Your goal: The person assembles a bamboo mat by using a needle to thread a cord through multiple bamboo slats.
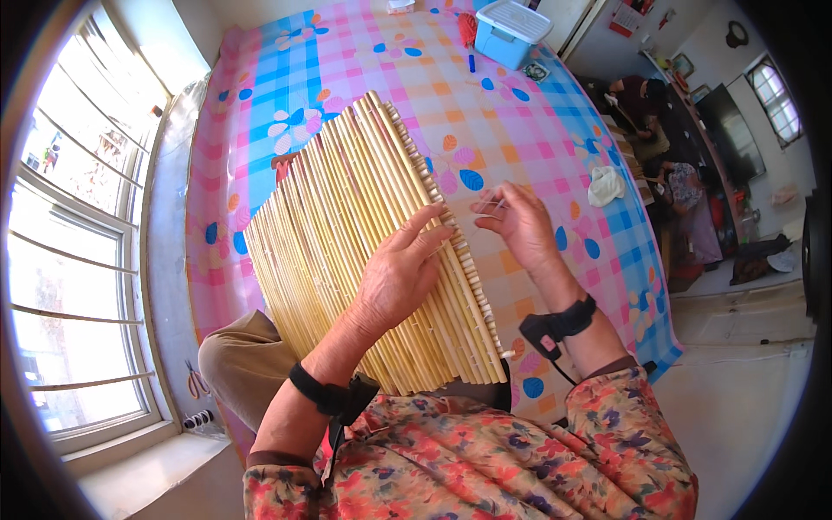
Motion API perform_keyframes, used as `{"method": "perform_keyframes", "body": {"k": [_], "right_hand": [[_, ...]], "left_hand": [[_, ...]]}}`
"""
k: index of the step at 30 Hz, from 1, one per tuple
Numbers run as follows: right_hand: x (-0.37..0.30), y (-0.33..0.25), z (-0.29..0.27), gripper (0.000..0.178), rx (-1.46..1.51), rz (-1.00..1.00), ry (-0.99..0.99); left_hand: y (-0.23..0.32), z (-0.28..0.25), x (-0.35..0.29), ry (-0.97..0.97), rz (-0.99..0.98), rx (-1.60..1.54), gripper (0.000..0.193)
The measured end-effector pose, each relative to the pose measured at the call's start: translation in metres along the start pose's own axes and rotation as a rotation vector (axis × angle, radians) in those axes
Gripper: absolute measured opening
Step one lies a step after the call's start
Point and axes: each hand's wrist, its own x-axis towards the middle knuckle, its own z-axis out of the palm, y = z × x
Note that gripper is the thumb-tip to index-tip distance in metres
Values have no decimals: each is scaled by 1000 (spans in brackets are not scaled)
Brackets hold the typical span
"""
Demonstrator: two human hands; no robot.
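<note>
A panel of pale yellow plant stalks (pixel 321 251), laid side by side, lies tilted across my lap. Along its right edge shows a row of cut stalk ends (pixel 472 269), as of a second layer running crosswise beneath. My left hand (pixel 400 269) lies on top of the panel, fingers stretched toward that edge and pressing on the stalks. Just off the same edge, my right hand (pixel 513 221) is raised with its fingertips pinched together. A fine pale line like a thread (pixel 485 204) shows at those fingertips; its full course is too faint to follow.
A checked, flowered cover (pixel 537 130) spreads beneath. On it are a blue box with a white lid (pixel 507 39), red yarn (pixel 468 30) and a white bag (pixel 606 186). Scissors (pixel 197 381) lie by the barred window at left. Two people (pixel 641 100) sit at the far right.
</note>
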Motion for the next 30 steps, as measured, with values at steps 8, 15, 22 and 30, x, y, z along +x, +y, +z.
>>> {"method": "perform_keyframes", "body": {"k": [8,15,22,30], "right_hand": [[-46,-56,-98,21,-574,36,-135],[-70,-49,-122,19,-719,96,-74],[-90,-41,-67,27,-699,65,-178],[-121,-17,43,63,-1094,-58,-554]], "left_hand": [[-8,-30,33,-66,216,441,46],[-18,-51,71,-407,286,699,56],[-8,-56,93,-595,344,889,32],[1,-89,80,-735,386,941,13]]}}
